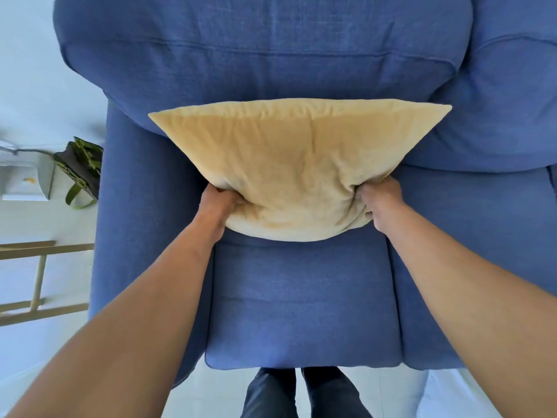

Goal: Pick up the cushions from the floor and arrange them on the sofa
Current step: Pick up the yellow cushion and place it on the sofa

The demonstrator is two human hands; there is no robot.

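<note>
A tan yellow cushion stands on the blue sofa, its top edge leaning against the backrest and its lower edge on the seat. My left hand grips the cushion's lower left corner. My right hand grips its lower right corner, bunching the fabric. Both arms reach forward over the seat cushion.
The sofa's left armrest borders the seat. Left of it on the pale floor lie a dark green bag, a white box and a wooden frame. My legs stand at the seat's front edge.
</note>
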